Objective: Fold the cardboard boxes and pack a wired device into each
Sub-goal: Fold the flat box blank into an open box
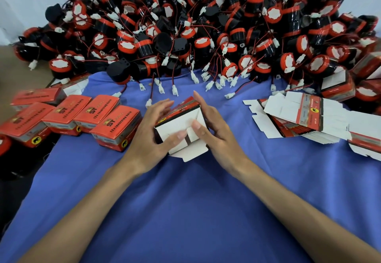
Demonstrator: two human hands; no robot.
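Two bare forearms reach in from the near edge over a blue cloth [185, 211]. At the middle of the cloth both hands hold one partly folded box [172, 126], its white end turned toward the viewer. The left hand [150, 132] wraps the box's left side, fingers curled round the far edge and thumb pressed on the white flaps. The right hand [214, 132] clasps the right side the same way, its thumb lying on the flaps just beside the left thumb. One white flap [190, 155] sticks out unfolded at the near bottom edge.

To the left, a row of closed red boxes [115, 126] stands side by side, partly off the cloth. To the right lies a fanned stack of flat box blanks [299, 116], white side mostly up.

Farther back, loose white plugs [175, 90] on red and black wires trail onto the cloth from a big heap of black and red wired devices [195, 27] that fills the whole far width.
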